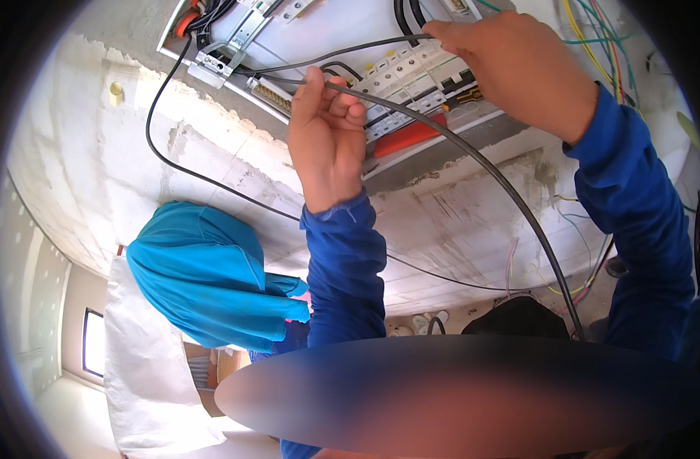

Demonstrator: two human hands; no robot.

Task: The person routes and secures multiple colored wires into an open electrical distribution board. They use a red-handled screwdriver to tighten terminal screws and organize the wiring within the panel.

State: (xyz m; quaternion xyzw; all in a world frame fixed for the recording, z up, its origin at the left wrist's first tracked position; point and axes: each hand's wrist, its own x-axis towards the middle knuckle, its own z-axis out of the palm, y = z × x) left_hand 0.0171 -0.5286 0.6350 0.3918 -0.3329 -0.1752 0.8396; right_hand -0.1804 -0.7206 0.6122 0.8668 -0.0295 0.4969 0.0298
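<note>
My left hand [328, 145] has its thumb and forefinger closed on a thick black cable [511, 187], with the other fingers curled. From there the cable arcs down to the right, past the lower part of the view. My right hand [522, 76] pinches a thinner black wire [342, 51] near its right end; this wire runs across from the left side of an electrical panel box [289, 46]. Both hands are at the panel, in front of a row of white circuit breakers [400, 80]. A red-orange tool or strip [411, 136] lies along the lower edge.
Another black cable [153, 122] hangs out of the box's left side. Coloured loose wires [614, 50] come from the wall at the right. A bright blue garment [197, 268] is below left, by a white sheet [147, 367]. The wall [457, 222] has rough plaster.
</note>
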